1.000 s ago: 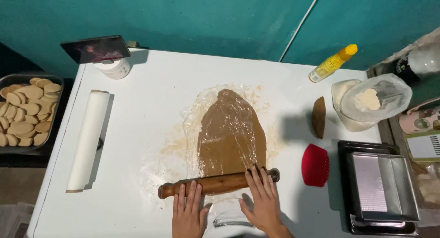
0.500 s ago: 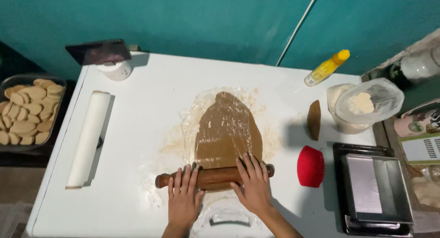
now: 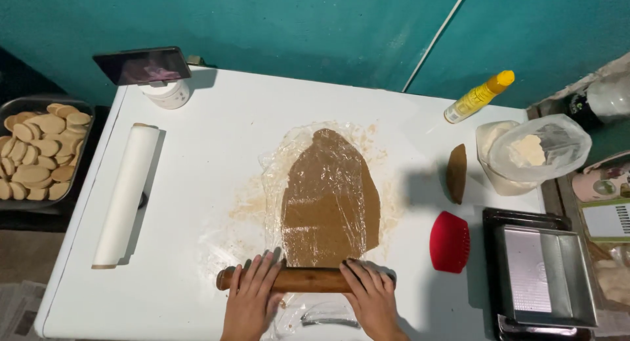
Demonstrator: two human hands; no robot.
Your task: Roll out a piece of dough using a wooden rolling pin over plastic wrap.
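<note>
While both palms pressed down on it, the brown wooden rolling pin (image 3: 295,280) lay crosswise at the near end of the flat sheet of brown dough (image 3: 330,200), which sat under crinkled clear plastic wrap (image 3: 279,164) in the middle of the white table (image 3: 223,124). The left hand (image 3: 252,298) rested flat on the pin's left half, its fingers spread apart and pointing away from the person. The right hand (image 3: 371,298) rested on the right half in the same way, fingers stretched out and slightly apart, clamped on nothing. Loose crumbs and flour ringed the dough.

A long white paper roll (image 3: 125,195) lay along the table's left side, and past the left edge stood a dark tray of pale oval biscuits (image 3: 39,156). At the far left corner a dark phone (image 3: 142,65) rested on a small white jar (image 3: 168,95). To the right of the dough lay a brown oval scraper (image 3: 457,173) and a red ribbed silicone cup (image 3: 449,241), with a clear bag of pale flour (image 3: 535,154) and a yellow squeeze bottle (image 3: 478,97) beyond them. Grey metal baking tins (image 3: 545,275) were stacked at the right edge.
</note>
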